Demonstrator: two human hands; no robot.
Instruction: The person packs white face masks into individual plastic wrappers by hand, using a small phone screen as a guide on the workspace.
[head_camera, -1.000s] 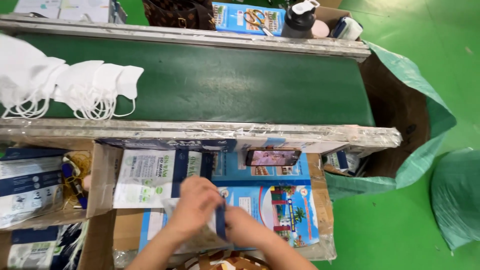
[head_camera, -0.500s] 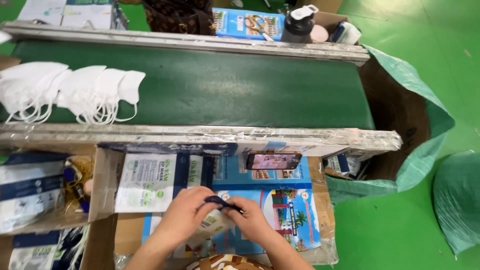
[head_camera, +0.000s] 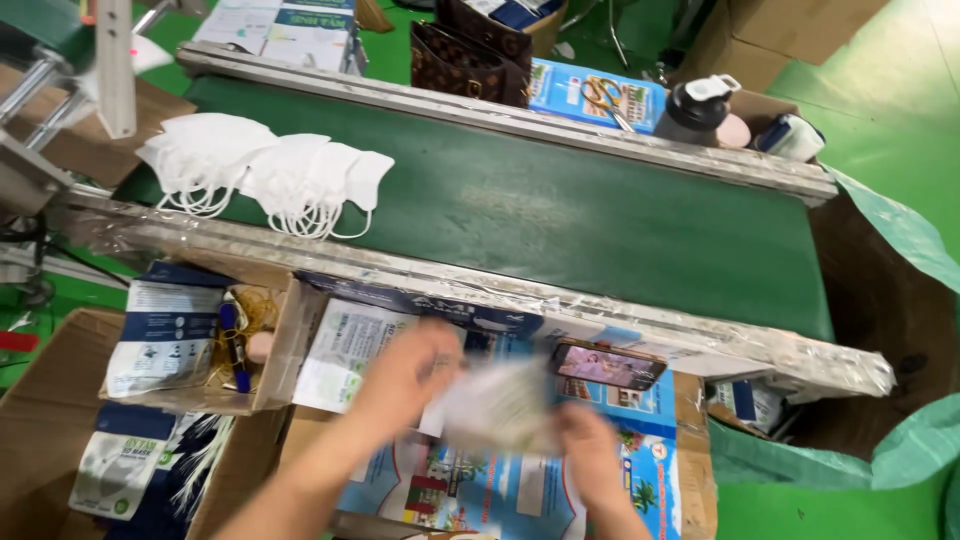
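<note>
1. Left hand (head_camera: 405, 375) and right hand (head_camera: 590, 450) both pinch a blurred pale flat packet (head_camera: 500, 405); it sits between them, at 6 o'clock in the view, just above the blue printed sheets (head_camera: 480, 490).
2. Step, as I judge it: handling or filling the packet. Next move needs a steady two-hand hold; the packet looks thin and floppy.
3. Packet: whitish-grey, motion-smeared, detail unreadable.
4. Phone (head_camera: 607, 365) at 1 o'clock of the hands, resting by the conveyor rail.
5. White masks (head_camera: 270, 180) stacked at 11 o'clock on the green belt (head_camera: 600, 225).
6. Cardboard box (head_camera: 275, 350) with pouches at 9 o'clock.
</note>
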